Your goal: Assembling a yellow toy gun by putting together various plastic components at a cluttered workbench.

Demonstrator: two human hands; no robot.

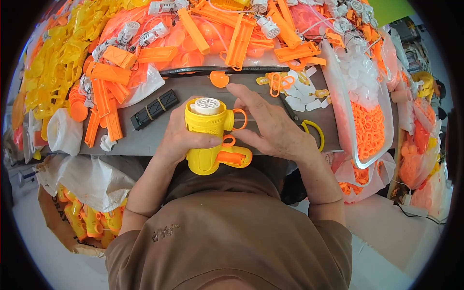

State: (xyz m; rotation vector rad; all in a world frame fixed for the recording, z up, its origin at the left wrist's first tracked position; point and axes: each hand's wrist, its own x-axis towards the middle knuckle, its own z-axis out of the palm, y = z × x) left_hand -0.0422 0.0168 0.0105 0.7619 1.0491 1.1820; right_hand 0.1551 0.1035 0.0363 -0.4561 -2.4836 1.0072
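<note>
My left hand [175,135] is wrapped round a yellow toy bubble gun [203,159], held above the table's near edge. Its white round nozzle [208,105], pierced with several holes, faces up. An orange ring [240,119] sticks out from the right side of the body. Below it are a smaller orange loop [228,140] and a handle with an orange inset [231,158]. Beside the ring is my right hand [278,128], its fingers apart and the thumb near the lower loop. Whether its hidden fingers touch the ring, I cannot tell.
Orange plastic parts [193,31] and white motor units [268,26] are heaped behind. Yellow shells [53,72] pile up leftward. A black case [154,109], yellow-handled scissors [314,133] and stickers [302,89] lie on the table. Rightward stands a tub [360,162] of orange rings; a box [58,224] sits lower left.
</note>
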